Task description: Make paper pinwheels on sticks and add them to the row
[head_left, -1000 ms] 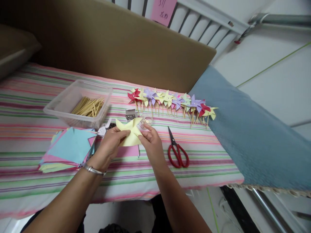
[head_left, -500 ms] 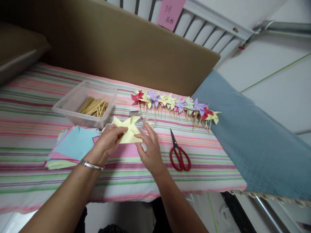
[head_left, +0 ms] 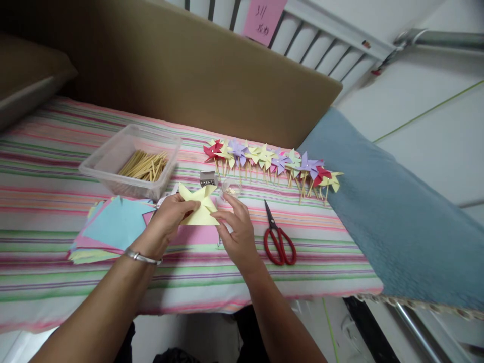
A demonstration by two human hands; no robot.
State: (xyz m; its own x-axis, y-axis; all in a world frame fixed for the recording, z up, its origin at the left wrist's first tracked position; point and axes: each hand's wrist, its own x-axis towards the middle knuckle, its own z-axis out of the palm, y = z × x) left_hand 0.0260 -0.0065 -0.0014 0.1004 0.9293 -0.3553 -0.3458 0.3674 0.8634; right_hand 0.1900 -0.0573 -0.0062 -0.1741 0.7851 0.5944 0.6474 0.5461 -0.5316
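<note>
In the head view the left hand (head_left: 168, 219), a thin bracelet (head_left: 141, 257) at its wrist, grips the yellow paper (head_left: 200, 206) from the left, its thumb pressed on the sheet near the middle. The sheet is cut into pointed flaps and is held just above a pink sheet (head_left: 198, 235) on the striped cloth (head_left: 56, 201). The right hand (head_left: 236, 234) is half curled at the sheet's right edge, thumb and forefinger close together there; whether they pinch the paper or only touch it cannot be told. Just beyond the fingers stand a small clear cup (head_left: 231, 187) and a little box of pins (head_left: 206, 178). To the left lie a stack of coloured squares (head_left: 109, 227) and a clear tub (head_left: 113, 156) holding wooden sticks (head_left: 143, 165); to the right lie red scissors (head_left: 278, 239), closed, and farther back a row of finished pinwheels (head_left: 270, 160) reaches to the blue cloth (head_left: 378, 212). The step in hand appears to be gathering the flaps toward the centre. A further move calls for the left thumb to keep the gathered tips pinned, so that they do not spring open, while the right hand works.
</note>
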